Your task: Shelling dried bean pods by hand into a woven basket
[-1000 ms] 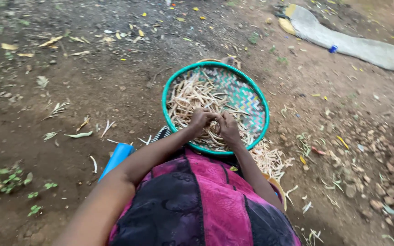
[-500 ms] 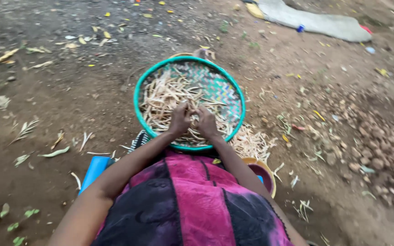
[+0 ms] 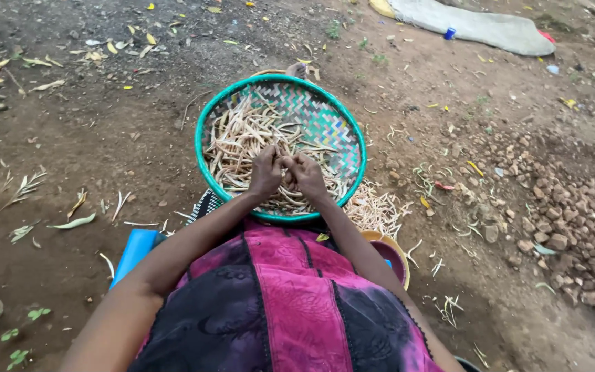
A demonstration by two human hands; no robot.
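Observation:
A round woven tray with a teal rim (image 3: 209, 117) lies on the ground in front of me, heaped with several dry pale bean pods (image 3: 242, 138). My left hand (image 3: 266, 172) and my right hand (image 3: 308, 176) meet over the near part of the tray, fingers closed together around a bean pod (image 3: 286, 165) pinched between them. My arms stretch out over my pink and black clothing (image 3: 277, 303).
A pile of emptied pods (image 3: 374, 210) lies to the right of the tray. A small bowl (image 3: 392, 253) sits by my right arm, a blue object (image 3: 134, 251) by my left. Stones (image 3: 573, 207) cover the right; a grey sack (image 3: 476, 26) lies far off.
The view has shifted, so the tray now sits lower and more central in the picture. My hands stay together over the pods in the same spot on the tray.

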